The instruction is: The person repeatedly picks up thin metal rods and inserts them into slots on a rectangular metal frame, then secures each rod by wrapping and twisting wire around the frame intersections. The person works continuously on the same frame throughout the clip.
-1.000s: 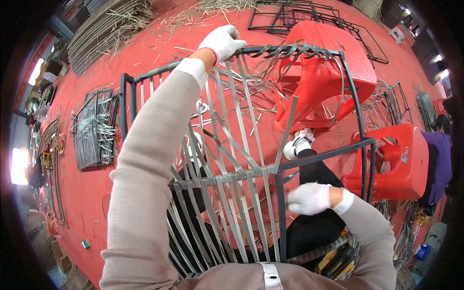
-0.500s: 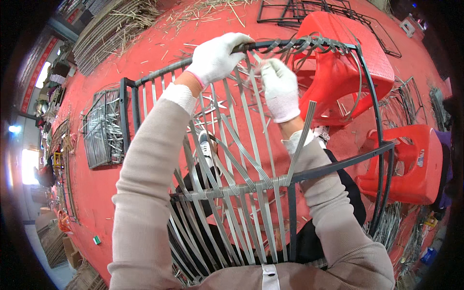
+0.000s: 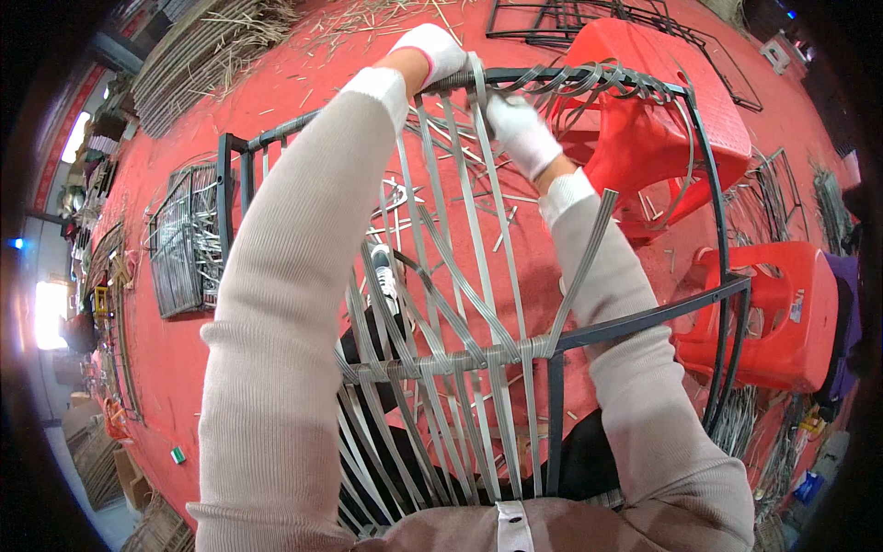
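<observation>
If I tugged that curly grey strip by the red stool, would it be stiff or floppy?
The curly grey strip is probably bendy, since it curls in loose loops along the dark bar. It's likely light, because it looks thin. It might spring a little, as its loops look rounded.

Both gloved hands close together

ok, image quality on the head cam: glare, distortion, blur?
Head view: bright opening at far left is blown out white; head view: dark metal frame looks bowed, likely fisheye, corners black; head view: right hand looks slightly soft, possibly motion blur.
</observation>
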Action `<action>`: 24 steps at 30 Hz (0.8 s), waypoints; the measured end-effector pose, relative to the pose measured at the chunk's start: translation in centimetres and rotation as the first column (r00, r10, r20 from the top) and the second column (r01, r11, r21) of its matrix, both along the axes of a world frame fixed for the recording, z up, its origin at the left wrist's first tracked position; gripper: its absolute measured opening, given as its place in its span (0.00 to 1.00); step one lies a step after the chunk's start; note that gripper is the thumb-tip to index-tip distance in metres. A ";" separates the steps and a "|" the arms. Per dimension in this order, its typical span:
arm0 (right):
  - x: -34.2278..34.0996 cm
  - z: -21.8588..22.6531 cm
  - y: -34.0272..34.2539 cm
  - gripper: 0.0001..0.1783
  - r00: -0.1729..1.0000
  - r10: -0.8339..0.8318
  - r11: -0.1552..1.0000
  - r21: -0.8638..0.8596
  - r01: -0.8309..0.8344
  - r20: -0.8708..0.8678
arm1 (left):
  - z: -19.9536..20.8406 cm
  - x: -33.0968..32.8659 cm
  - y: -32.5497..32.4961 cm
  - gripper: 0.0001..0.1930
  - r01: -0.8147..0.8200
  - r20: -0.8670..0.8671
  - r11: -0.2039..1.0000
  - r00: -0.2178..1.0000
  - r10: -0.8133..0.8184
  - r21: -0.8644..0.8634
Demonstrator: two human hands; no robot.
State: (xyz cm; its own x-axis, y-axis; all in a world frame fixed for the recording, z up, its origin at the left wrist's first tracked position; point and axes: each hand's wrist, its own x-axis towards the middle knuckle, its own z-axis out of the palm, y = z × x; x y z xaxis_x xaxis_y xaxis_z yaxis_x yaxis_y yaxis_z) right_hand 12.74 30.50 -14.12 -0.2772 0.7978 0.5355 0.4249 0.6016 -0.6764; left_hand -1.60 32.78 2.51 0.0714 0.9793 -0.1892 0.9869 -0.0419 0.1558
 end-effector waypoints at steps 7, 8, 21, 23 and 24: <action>11.1 -20.1 -29.5 0.14 0.899 -0.155 0.688 -0.609 0.395 0.409 | -1.9 -2.8 -7.2 0.16 0.233 0.233 0.877 0.906 -0.353 0.420; 12.4 -22.5 -32.4 0.16 0.910 -0.093 0.465 -0.791 0.398 0.404 | -2.0 -2.7 -7.4 0.16 0.197 0.238 0.881 0.917 -0.321 0.430; -1.1 -0.5 -1.4 0.13 0.977 -0.144 0.987 0.048 0.153 -0.159 | -4.0 -0.3 -7.3 0.14 0.123 0.096 0.727 0.963 -0.252 0.676; -2.0 1.1 -0.6 0.15 0.859 -0.357 0.932 0.200 0.302 0.367 | -4.3 -0.5 -7.1 0.14 0.133 0.078 0.703 0.963 -0.259 0.699; -1.9 1.4 -0.9 0.15 0.929 -0.339 0.940 0.094 0.328 0.146 | -4.4 -0.5 -7.1 0.14 0.136 0.071 0.711 0.965 -0.254 0.690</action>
State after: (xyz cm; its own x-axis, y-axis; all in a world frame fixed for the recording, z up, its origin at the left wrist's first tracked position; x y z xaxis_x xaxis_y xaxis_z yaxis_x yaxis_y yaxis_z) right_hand 10.80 29.65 -12.75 -0.0861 0.8225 0.5622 0.7067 0.4482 -0.5475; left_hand -2.06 25.66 -1.90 0.2451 0.8019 0.5449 0.9110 -0.3827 0.1535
